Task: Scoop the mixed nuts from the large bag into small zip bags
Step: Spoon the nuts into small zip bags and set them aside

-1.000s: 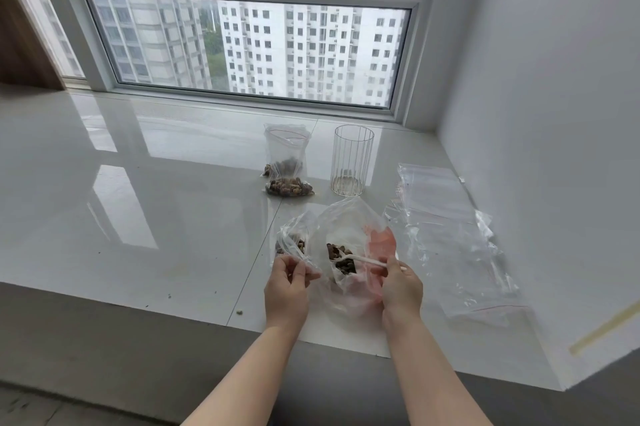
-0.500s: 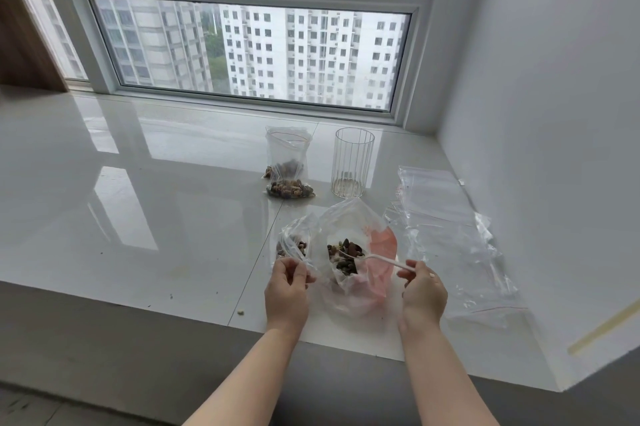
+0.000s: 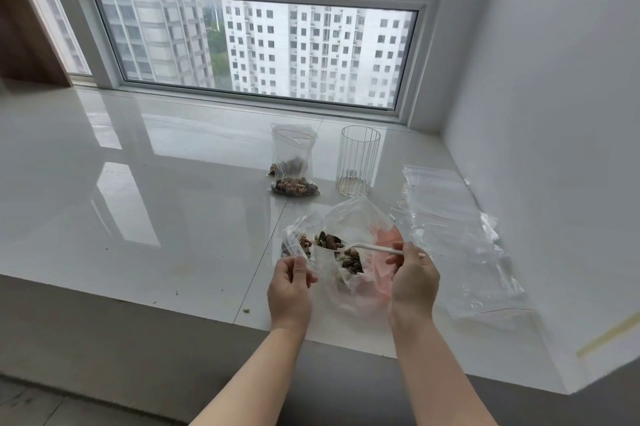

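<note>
A glossy white window ledge (image 3: 173,203) fills the view, running back to a wide window (image 3: 256,51) with tower blocks beyond it. Against the right-hand wall lies a loose heap of empty clear zip bags (image 3: 450,238), crumpled and overlapping. Just to their left, near the front edge of the ledge, the large bag (image 3: 360,221) stands open with its clear and pinkish plastic rumpled, a pile of mixed nuts (image 3: 349,261) showing inside. Behind it stands an upright ribbed clear cup (image 3: 356,162), and left of that cup two filled small bags (image 3: 294,169) rest together, one upright and one lying in front of it. The right hand (image 3: 412,276) has thumb and fingers curled round the handle of a white plastic spoon (image 3: 374,248), whose loaded bowl reaches left toward the small zip bag (image 3: 299,242). The left hand (image 3: 291,287) pinches that small bag's near edge between thumb and fingers, touching the large bag's left side; a few nuts show inside it. One stray crumb (image 3: 246,310) lies at the ledge's front edge
</note>
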